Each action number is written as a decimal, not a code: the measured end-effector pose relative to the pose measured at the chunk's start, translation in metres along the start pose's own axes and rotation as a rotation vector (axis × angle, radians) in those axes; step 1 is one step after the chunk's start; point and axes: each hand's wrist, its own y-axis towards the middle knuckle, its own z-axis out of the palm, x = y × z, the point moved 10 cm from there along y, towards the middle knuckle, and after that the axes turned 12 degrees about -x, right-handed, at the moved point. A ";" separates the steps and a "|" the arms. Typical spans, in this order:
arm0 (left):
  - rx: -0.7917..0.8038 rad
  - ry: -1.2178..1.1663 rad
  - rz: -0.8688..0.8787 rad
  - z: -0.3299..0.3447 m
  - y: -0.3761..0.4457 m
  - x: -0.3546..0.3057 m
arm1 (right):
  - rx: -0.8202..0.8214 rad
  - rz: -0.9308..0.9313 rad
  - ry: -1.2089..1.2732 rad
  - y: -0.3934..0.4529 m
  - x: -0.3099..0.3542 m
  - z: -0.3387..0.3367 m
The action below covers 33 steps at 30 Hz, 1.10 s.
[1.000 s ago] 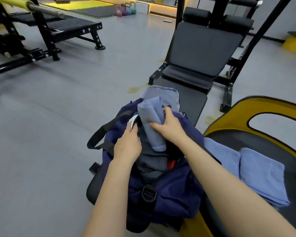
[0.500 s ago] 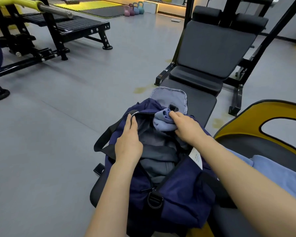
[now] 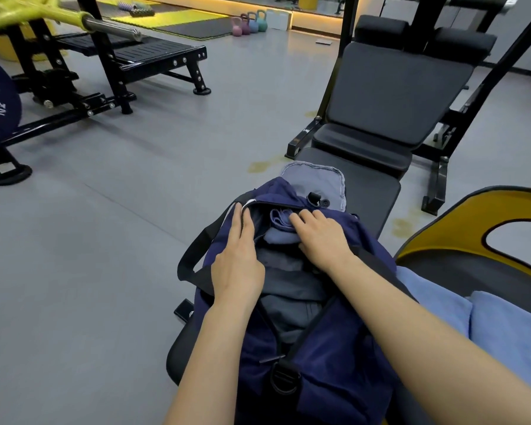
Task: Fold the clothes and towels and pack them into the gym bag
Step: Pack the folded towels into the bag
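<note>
**Two hands working a towel down into the gym bag**

Two hands are meeting at the mouth of the navy gym bag (image 3: 325,372), which is sitting on the black padded table (image 3: 368,191). A second ago the rolled blue towel (image 3: 281,228) was standing tall out of the opening; now it is lying low inside, only its top showing at the far end. The right hand (image 3: 321,237) is pressing down on it, fingers laid flat over the cloth, its grip loose and spread rather than clamped. The left hand (image 3: 238,259) is resting along the bag's left rim, fingers straight, holding the opening wide. Dark grey clothes (image 3: 292,289) are already lying packed under the towel. Folded blue towels (image 3: 485,326) are waiting just beside the bag, on the right.
</note>
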 end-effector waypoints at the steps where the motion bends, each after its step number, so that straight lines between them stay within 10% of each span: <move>1: 0.002 0.003 -0.002 0.001 0.000 0.000 | 0.029 -0.005 -0.014 0.001 0.002 0.005; 13: 0.035 0.019 0.013 0.009 0.000 0.002 | -0.244 -0.395 -0.107 -0.018 0.049 -0.009; 19: 0.034 0.009 0.028 0.011 0.000 0.003 | -0.249 -0.302 0.248 -0.025 0.044 -0.008; 33: 0.061 -0.018 0.058 0.012 -0.002 -0.002 | 0.185 0.352 0.047 -0.051 -0.075 0.007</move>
